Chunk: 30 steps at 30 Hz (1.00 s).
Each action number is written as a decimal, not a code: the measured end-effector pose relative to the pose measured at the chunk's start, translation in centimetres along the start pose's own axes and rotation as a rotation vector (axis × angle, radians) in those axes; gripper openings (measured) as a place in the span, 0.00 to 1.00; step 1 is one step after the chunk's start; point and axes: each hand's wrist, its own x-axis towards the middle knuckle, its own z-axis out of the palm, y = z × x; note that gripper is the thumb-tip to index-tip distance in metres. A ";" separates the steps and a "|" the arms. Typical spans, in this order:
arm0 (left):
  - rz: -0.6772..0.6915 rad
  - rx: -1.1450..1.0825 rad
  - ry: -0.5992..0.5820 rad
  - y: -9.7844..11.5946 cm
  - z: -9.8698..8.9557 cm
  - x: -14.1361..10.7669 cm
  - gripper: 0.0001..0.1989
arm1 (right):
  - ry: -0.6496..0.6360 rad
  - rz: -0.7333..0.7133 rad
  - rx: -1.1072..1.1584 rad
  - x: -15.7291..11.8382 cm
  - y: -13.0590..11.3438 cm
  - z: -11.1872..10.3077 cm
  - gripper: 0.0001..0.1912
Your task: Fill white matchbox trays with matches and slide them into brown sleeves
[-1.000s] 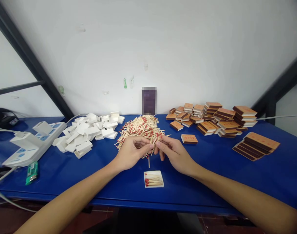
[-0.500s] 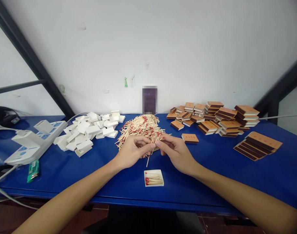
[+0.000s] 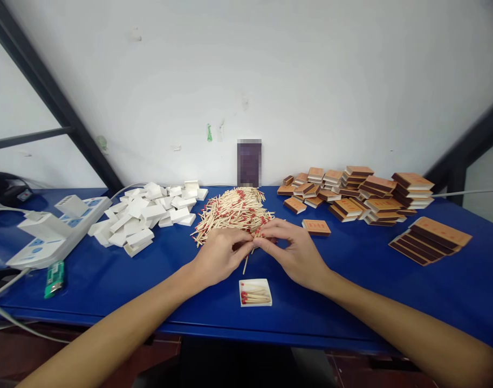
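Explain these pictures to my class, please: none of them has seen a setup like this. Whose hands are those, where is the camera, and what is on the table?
There is no robot here: the left hand and right hand belong to a person. Every picture comes from one camera worn on that person's head, looking forward and down.

On the blue table, a heap of loose red-tipped matches lies just beyond the hands. Nearer the person is a small white tray with some matches inside. To the left are piled white trays and a power strip; to the right, orange and brown matchbox covers.

Both hands' fingertips meet around a few matches; the fingers hide how many.
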 end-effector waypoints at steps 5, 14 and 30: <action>0.162 0.087 -0.124 -0.6 -1.6 -0.1 0.13 | -0.061 -0.127 -0.074 -0.4 -0.5 -0.8 0.09; 0.219 0.243 -0.273 -2.0 -4.5 -0.9 0.13 | -0.602 -0.026 -0.215 -0.5 -3.8 -2.5 0.11; 0.443 0.166 -0.391 0.4 -2.0 -2.3 0.16 | -0.765 0.107 -0.505 0.9 -1.8 -3.3 0.10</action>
